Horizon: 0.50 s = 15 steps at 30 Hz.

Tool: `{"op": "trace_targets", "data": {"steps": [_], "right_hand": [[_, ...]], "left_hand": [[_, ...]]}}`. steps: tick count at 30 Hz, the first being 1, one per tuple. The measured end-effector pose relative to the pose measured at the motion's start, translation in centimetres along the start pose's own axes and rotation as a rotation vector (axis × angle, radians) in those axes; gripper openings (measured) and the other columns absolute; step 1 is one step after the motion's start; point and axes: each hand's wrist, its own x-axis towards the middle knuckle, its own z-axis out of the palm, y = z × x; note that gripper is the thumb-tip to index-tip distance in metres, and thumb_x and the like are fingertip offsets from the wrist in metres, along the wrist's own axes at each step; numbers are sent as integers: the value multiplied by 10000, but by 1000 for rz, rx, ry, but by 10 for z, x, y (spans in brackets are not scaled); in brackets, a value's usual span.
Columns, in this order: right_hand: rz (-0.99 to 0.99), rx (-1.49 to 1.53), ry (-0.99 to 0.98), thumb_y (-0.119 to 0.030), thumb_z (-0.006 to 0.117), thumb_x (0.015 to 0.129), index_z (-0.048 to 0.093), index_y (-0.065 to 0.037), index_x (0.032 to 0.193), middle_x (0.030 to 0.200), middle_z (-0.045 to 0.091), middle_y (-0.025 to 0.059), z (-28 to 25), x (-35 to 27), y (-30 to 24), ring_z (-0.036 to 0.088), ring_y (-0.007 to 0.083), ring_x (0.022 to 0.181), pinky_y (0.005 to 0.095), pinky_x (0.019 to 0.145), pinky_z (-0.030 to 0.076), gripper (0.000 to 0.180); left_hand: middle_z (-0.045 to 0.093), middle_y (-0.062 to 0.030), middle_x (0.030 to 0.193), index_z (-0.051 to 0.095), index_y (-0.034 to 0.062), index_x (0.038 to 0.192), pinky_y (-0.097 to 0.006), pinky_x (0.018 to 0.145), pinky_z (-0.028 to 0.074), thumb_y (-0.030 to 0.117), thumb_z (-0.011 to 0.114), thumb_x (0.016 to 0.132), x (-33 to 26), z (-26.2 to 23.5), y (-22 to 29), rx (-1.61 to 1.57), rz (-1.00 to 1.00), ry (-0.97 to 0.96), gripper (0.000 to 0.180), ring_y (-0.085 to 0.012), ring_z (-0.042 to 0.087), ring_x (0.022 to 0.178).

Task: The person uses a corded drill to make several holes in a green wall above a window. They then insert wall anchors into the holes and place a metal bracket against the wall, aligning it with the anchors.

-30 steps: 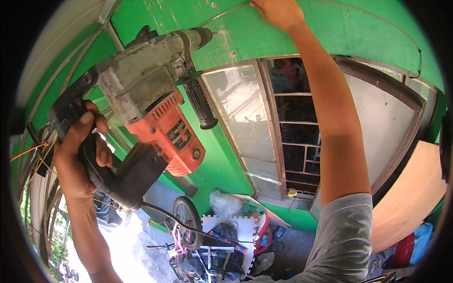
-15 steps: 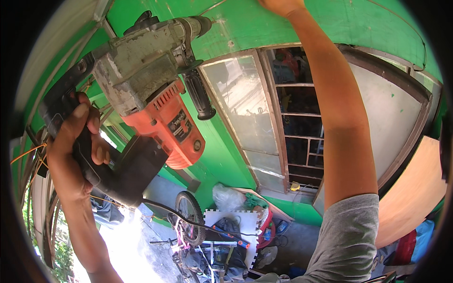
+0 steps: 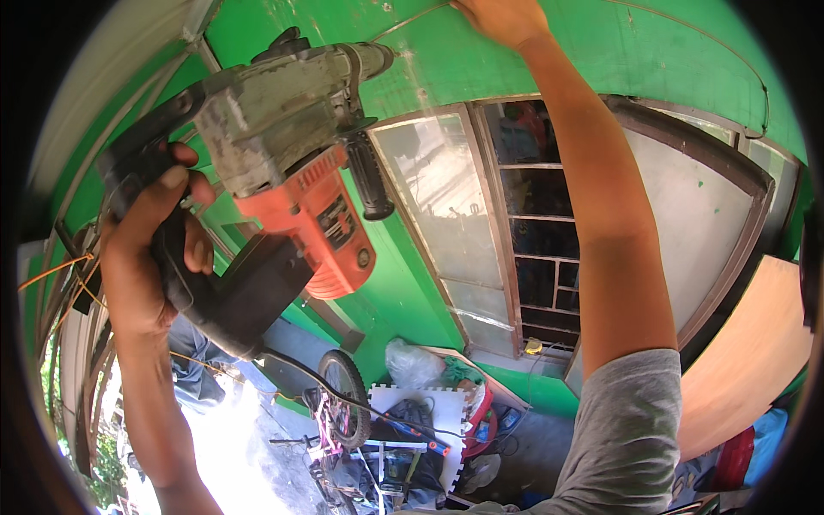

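Note:
My left hand (image 3: 150, 232) is wrapped round the rear handle of a large rotary hammer drill (image 3: 330, 227), with a worn grey metal body and an orange motor housing. The drill is raised, its chuck end toward the green wall (image 3: 481, 60); whether a bit touches the wall I cannot make out. A black side handle (image 3: 369, 176) hangs below the chuck. Up at the top edge, my right hand (image 3: 506, 19) is at the wall beside a thin cable running along it. Its fingers are mostly cut off by the picture's edge.
Below the drill is a window (image 3: 446, 206) with brown frames and bars. A yellow tape measure (image 3: 533, 346) lies on its sill. A bicycle (image 3: 343, 399), plastic bags and clutter cover the floor. A plywood sheet (image 3: 747, 360) leans at right. The drill's black cord (image 3: 318, 378) trails down.
In the picture, the drill and my left hand have shifted slightly right. My right hand now shows a little lower and farther left. The grip on the drill is the same.

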Motion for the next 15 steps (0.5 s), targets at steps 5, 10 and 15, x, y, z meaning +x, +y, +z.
{"op": "trace_targets", "data": {"steps": [5,10,15], "right_hand": [[-15,-7,83,-250,629,962,679,-110,1127,1143,629,124,2,-2,0,559,330,1196,525,1120,404,222],[-7,-14,18,-248,630,957,681,-111,1136,1156,630,123,4,-2,3,555,327,1216,525,1130,398,231],[-25,-8,82,-245,625,955,684,-114,1133,1150,629,122,5,-1,3,552,326,1229,520,1130,400,229]], "left_hand": [[624,-84,852,578,-4,1207,-286,437,449,190,647,963,4,0,5,-20,10,-24,319,-112,520,458],[606,-74,834,574,-1,1203,-287,437,451,187,647,965,5,3,6,-52,-43,-31,312,-118,526,466],[592,-67,818,571,2,1197,-292,437,455,190,652,964,1,4,6,-23,-38,-1,310,-125,523,471]]}}
